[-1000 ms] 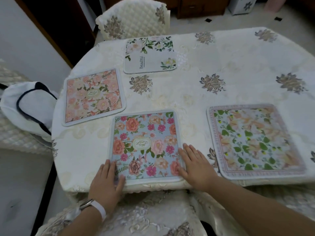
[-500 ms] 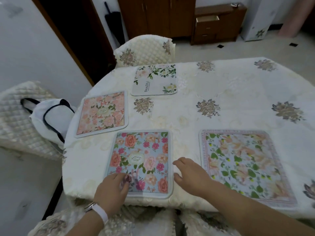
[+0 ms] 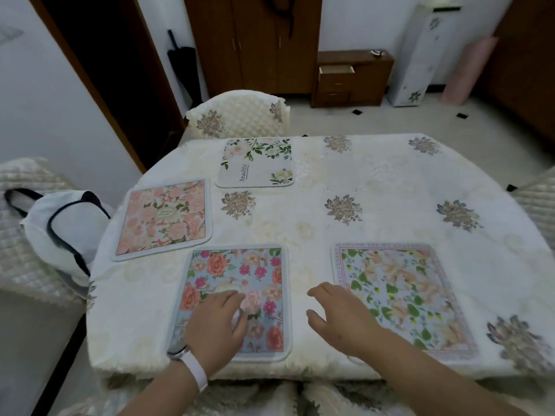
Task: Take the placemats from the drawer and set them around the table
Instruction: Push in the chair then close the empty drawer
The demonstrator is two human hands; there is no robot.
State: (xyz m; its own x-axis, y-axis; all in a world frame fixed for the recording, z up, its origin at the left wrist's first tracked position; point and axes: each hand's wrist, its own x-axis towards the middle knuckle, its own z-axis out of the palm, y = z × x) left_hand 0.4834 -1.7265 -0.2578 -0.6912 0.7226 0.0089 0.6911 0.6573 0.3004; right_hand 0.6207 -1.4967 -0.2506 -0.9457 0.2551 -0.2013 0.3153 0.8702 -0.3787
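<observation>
My left hand (image 3: 214, 328) lies on the blue placemat (image 3: 258, 265), which sits flat at the near edge of the table (image 3: 375, 187) right in front of me. The fingers are loose and only lightly bent, spread over the flower print near the mat's middle, and they grip nothing. A white wristband (image 3: 195, 370) sits on that wrist.

My right hand (image 3: 342, 322) is over the bare cloth between the blue placemat and the green-leaf placemat (image 3: 399, 295). Its fingers are relaxed and slightly apart, the thumb held out to the side, and it holds nothing. I cannot tell whether it touches the cloth or hangs just above it.

The green-leaf placemat lies flat to my right along the same near edge, apart from the blue one. The pink placemat (image 3: 163, 219) lies at the left side of the table, turned a little, its near corner close to the blue mat's far left corner. The white placemat (image 3: 256, 163), printed with the word "Beautiful", lies at the far edge in front of a quilted chair (image 3: 237, 117).

A white bag (image 3: 63, 232) with dark handles rests on the seat to my left, just beside the table. Across the room a low wooden cabinet (image 3: 354, 91) has its top drawer (image 3: 336, 69) pulled open, and a dark umbrella (image 3: 183, 70) leans by the doorway.
</observation>
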